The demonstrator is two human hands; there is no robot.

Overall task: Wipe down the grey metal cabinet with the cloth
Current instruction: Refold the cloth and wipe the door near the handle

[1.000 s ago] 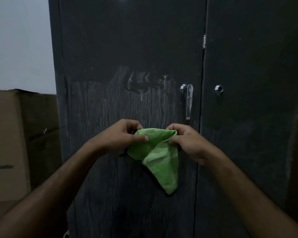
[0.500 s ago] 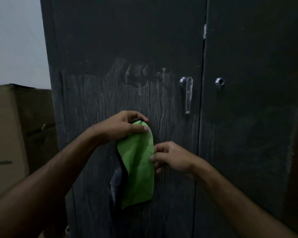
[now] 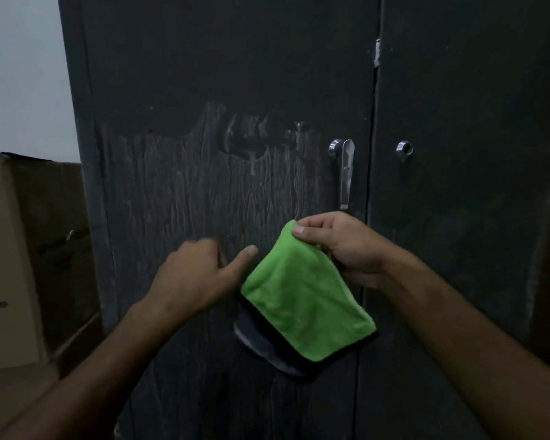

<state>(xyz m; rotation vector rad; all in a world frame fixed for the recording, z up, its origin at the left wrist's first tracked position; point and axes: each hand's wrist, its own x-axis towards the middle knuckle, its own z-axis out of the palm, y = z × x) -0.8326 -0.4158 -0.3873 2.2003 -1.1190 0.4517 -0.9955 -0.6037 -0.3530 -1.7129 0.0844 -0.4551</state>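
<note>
Against the left door of the tall dark grey metal cabinet [image 3: 178, 74] I see wet streaks and runs of liquid below a smeared patch, so by my reckoning the wiping proper is barely begun. My right hand [image 3: 340, 246] pinches the top corner of the folded green microfibre cloth [image 3: 302, 300], which hangs in front of the door below the chrome lever handle [image 3: 345, 173]. My left hand [image 3: 194, 277] holds nothing, its thumb extended just beside the cloth.
</note>
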